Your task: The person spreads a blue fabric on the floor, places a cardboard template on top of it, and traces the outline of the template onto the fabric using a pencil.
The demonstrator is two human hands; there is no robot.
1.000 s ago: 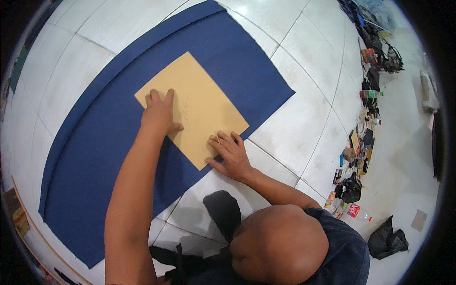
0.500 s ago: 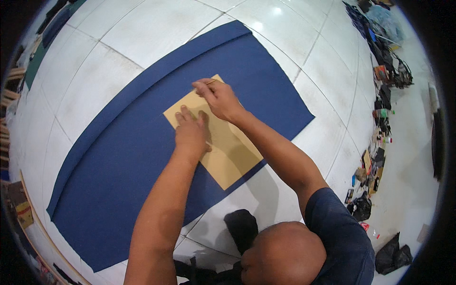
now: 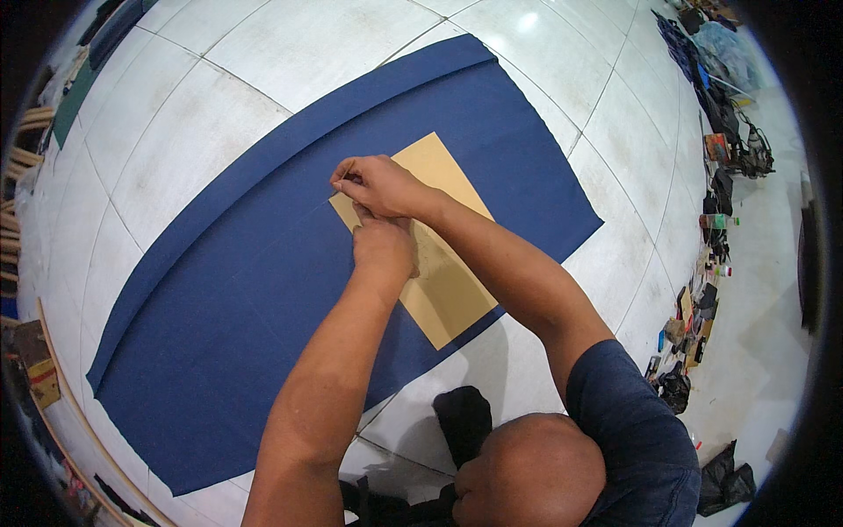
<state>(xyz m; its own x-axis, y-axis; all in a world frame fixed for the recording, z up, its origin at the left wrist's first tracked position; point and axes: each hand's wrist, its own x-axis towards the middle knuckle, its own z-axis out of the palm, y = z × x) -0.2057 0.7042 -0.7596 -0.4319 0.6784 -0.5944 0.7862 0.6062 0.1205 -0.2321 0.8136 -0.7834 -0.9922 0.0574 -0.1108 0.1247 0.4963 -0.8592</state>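
A tan card rectangle (image 3: 452, 303) lies on a large sheet of dark blue cloth (image 3: 263, 316), which is folded over along its far edge. My left hand (image 3: 384, 249) rests on the card near its left edge, pressing it down, with its fingertips partly hidden under my right hand. At the card's far left corner, my right hand (image 3: 376, 184) is closed in a pinch just above the cloth. Whatever is between its fingertips is too small to make out. A faint pale line runs on the cloth out from that corner.
White floor tiles (image 3: 237, 79) surround the cloth. Along the right side lie tools, bottles and small boxes, with a black plastic bag (image 3: 727, 479) nearer me. Wooden slats (image 3: 19, 176) and a carton (image 3: 42, 382) stand at the far left.
My right hand has moved left and nearer along the card's far end to its left corner. My left hand stays on the card. The whole view has shifted slightly.
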